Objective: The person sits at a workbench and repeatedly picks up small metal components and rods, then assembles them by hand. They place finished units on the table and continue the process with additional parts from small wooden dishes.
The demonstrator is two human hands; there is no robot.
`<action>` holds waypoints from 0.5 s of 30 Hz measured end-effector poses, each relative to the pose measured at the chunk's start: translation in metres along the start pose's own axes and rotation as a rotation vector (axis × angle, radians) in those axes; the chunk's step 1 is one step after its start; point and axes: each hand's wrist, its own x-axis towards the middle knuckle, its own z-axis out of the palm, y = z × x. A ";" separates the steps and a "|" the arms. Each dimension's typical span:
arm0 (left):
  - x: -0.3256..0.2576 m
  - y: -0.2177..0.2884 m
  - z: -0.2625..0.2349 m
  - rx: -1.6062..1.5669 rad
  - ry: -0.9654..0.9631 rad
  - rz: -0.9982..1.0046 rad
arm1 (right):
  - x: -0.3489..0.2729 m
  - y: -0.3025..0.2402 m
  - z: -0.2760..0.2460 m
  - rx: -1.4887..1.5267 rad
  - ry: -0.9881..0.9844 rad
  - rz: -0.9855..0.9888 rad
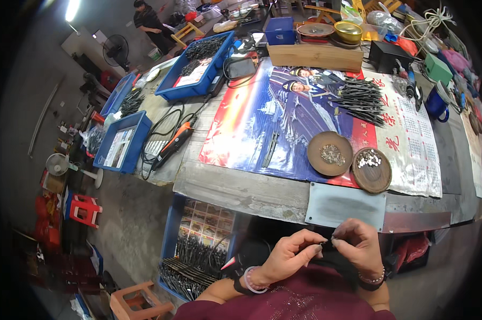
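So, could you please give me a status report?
Left hand and right hand pinched, close together. Anything held: too small to identify. Grey plate just ahead, at workbench edge.

A lit fluorescent tube [72, 9] shines at the upper left, above a plain grey wall [30, 101]. Farther back, a small pale rectangle [99, 37] stands out brightly; whether it is a window cannot be told. A black-bladed fan [116, 52] stands near the back, and a white fan [57, 164] lower at the left. The bare grey floor [126, 213] looks stained and scuffed. On it are a red plastic stool [85, 211] with pale legs and, nearer, an orange-brown stool [139, 302]. A wooden folding chair [187, 34] stands beyond the large worktable [235, 193], whose grey top is worn along the near edge.
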 end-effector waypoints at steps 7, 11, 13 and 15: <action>-0.004 -0.004 -0.004 -0.065 0.005 0.022 | -0.009 -0.004 0.008 0.133 0.004 0.094; -0.003 -0.008 -0.008 -0.120 0.017 0.020 | -0.010 0.000 0.011 0.137 -0.019 0.073; -0.002 -0.010 -0.009 -0.126 0.013 0.007 | -0.009 0.002 0.012 0.149 -0.013 0.085; -0.002 -0.010 -0.010 -0.131 0.022 0.004 | -0.008 0.003 0.013 0.156 -0.005 0.093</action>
